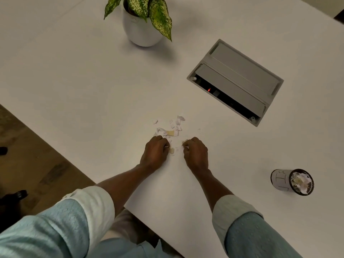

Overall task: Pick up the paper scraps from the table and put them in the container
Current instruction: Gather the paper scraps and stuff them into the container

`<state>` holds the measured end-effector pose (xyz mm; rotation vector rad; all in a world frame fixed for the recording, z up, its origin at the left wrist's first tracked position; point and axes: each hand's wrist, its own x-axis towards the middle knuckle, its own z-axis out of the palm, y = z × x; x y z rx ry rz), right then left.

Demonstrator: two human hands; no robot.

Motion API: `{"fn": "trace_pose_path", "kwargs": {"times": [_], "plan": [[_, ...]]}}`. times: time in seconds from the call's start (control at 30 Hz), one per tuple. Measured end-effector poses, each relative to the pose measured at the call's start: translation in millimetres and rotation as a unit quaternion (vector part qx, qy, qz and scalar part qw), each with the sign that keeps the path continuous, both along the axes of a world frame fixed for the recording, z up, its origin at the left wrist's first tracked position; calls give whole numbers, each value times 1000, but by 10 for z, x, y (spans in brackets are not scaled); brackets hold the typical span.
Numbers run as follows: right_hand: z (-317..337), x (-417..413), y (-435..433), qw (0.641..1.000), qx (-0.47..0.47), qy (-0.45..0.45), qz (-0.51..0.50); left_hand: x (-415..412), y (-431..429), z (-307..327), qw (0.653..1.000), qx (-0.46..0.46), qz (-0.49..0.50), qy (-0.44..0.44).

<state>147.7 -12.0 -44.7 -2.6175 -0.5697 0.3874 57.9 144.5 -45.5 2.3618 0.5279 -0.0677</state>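
Paper scraps (pixel 170 133) are pinched in the curled left hand (pixel 155 152) and right hand (pixel 195 154); others are strewn between and just beyond them, trailing away rightward.

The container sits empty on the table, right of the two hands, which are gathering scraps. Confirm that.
Wrong on one count: the container is not empty. The head view shows scraps already inside its open top. The rest holds: it sits on the table, right of the left hand and right hand, which are gathering scraps from the pile.
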Motion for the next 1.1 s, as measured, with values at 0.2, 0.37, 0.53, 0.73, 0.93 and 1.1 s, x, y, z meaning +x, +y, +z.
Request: {"fn": "trace_pose_path", "kwargs": {"times": [0.2, 0.37, 0.53, 0.73, 0.93, 1.1], "plan": [[151, -99, -319, 974, 135, 24, -179, 130, -319, 82, 999, -26, 21, -12], [310, -132, -860, 953, 180, 5, -244, 318, -772, 176, 997, -67, 12, -28], [462, -125, -1419, 941, 180, -35, -284, 536, -1308, 273, 995, -93, -36, -30], [657, -13, -2060, 914, 168, -78, -361, 829, -2018, 443, 985, -132, -98, -44], [912, 149, -2695, 878, 137, -124, -441, 1169, -2776, 703, 973, -167, -153, -46], [957, 213, -3098, 870, 118, -108, -466, 1423, -3301, 852, 970, -121, -204, -58]]}}
